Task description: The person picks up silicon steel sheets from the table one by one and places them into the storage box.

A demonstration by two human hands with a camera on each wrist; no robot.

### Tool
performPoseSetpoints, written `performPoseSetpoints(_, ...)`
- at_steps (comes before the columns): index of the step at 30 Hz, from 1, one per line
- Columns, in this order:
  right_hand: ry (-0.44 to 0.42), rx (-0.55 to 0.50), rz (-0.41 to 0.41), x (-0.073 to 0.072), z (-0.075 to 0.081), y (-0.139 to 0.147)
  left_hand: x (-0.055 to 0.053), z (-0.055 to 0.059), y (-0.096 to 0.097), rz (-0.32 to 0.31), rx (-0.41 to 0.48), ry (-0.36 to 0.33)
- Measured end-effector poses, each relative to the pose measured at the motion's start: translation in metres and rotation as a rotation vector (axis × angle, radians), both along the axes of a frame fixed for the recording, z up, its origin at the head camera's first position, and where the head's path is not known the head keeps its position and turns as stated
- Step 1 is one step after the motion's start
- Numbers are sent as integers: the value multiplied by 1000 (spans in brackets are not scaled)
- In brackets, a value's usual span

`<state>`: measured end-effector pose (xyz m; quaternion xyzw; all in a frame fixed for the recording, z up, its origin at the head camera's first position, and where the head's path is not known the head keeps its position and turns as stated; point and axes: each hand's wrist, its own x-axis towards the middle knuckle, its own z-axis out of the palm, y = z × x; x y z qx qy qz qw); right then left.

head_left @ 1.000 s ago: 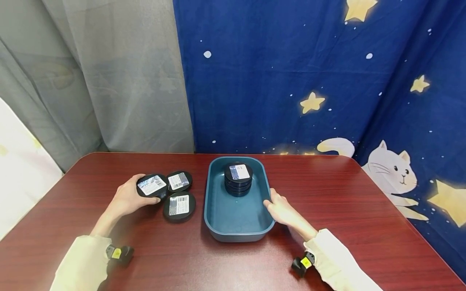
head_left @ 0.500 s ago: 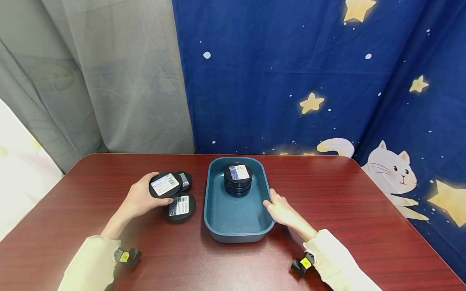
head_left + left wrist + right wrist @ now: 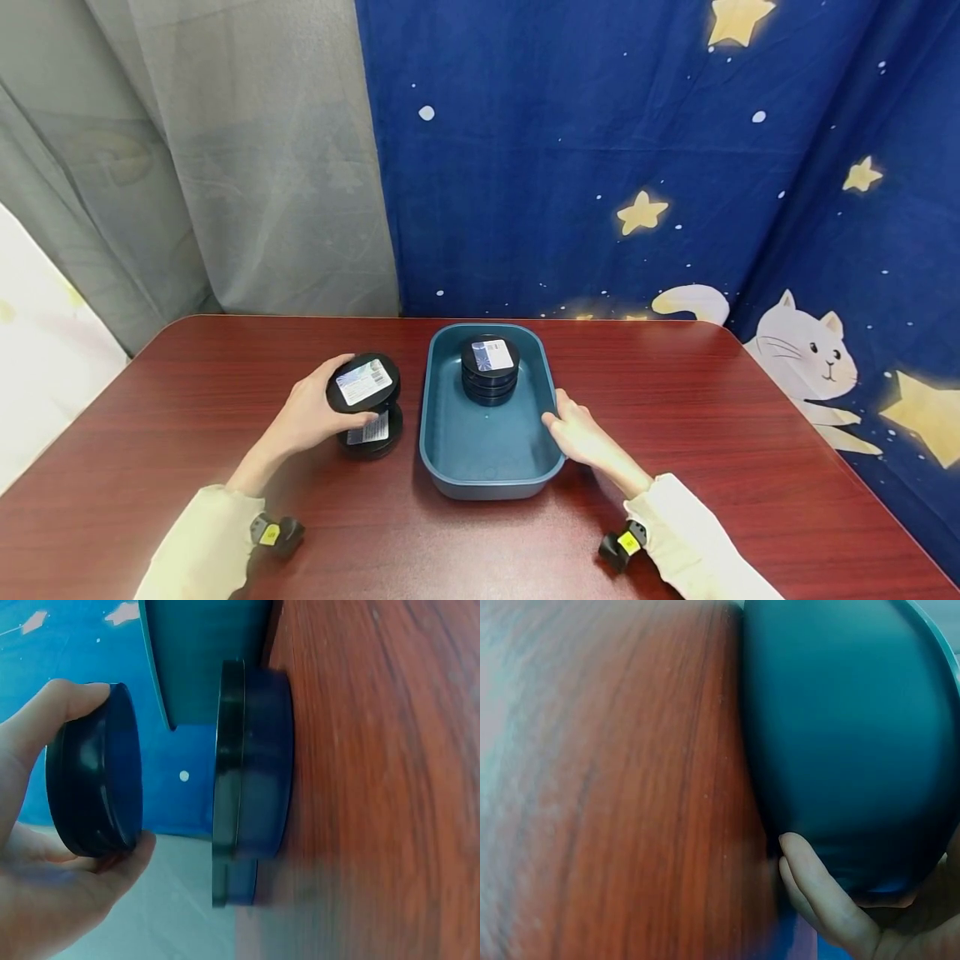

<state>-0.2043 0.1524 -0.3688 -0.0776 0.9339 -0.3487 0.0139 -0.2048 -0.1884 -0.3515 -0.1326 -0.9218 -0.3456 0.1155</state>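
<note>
My left hand (image 3: 306, 417) grips a flat round black container (image 3: 365, 383) with a white and blue label on top, thumb on its near side and fingers round the far side. In the left wrist view that held container (image 3: 86, 776) is raised off the table, apart from two similar containers, a nearer one (image 3: 255, 765) and a farther one (image 3: 234, 883). From the head, it covers most of the farther one. My right hand (image 3: 583, 433) holds the right side of a blue bin (image 3: 487, 454), thumb over the rim, fingers (image 3: 821, 889) against the outer wall.
A stack of black round containers (image 3: 490, 379) stands toward the back inside the bin. The reddish wooden table (image 3: 360, 542) carries everything, with grey and blue starry curtains (image 3: 525, 167) behind its far edge.
My left hand has carried the held container to the right, from left of the other two to over them. My right hand and the bin have stayed in place.
</note>
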Motion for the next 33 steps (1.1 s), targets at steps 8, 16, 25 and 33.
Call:
performPoseSetpoints(8, -10, -9, -3, 1, -1, 0, 1, -1, 12, -71, 37, 46)
performPoseSetpoints(16, -14, -46, -20, 2, 1, 0, 3, 1, 24, -135, 92, 43)
performPoseSetpoints(25, -17, -60, -21, 2, 1, 0, 4, 6, 40, -211, 117, 12)
performPoseSetpoints(33, -24, -70, -21, 2, 1, -1, 4, 9, 57, -270, 121, 8)
